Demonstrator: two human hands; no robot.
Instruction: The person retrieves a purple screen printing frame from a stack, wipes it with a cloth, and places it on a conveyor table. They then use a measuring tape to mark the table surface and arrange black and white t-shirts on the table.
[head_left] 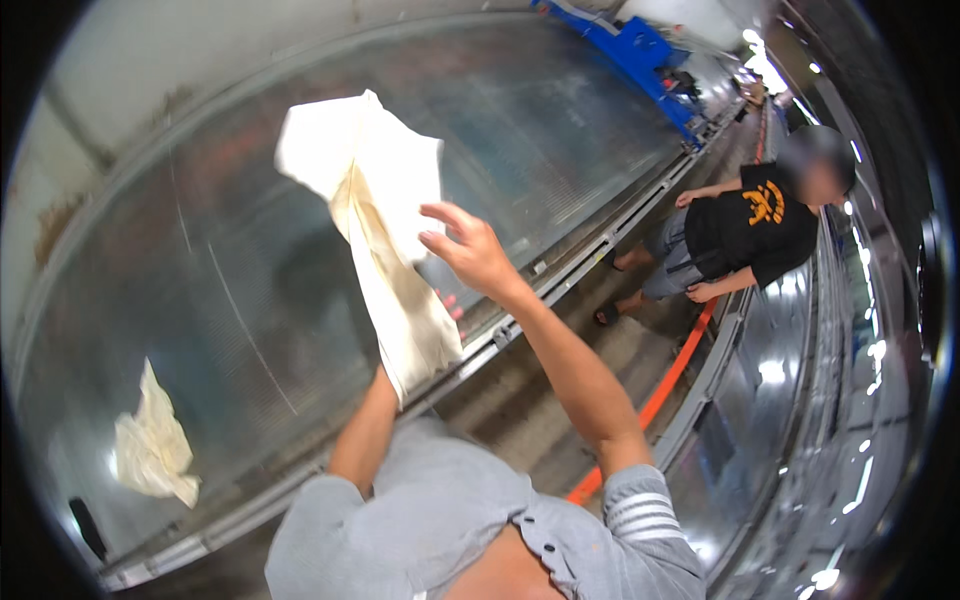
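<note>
A cream-white cloth (375,185) hangs in front of me over the grey metal table (270,300), wide at its far end, with a long fold running down to my left forearm. My left hand (452,304) is mostly hidden behind this cloth; only some fingertips show past its right edge, and the cloth covers my wrist. Beside the cloth's right edge is my right hand (475,255), fingers apart, thumb and forefinger stretched toward it. Whether those fingertips touch the fabric I cannot tell.
A crumpled cream cloth (155,440) lies on the table at the near left, close to a small black object (88,528). A metal rail (500,335) edges the table. Blue machinery (635,50) stands at the far end. At right, another person (755,225) stands in the aisle by an orange strip (680,365).
</note>
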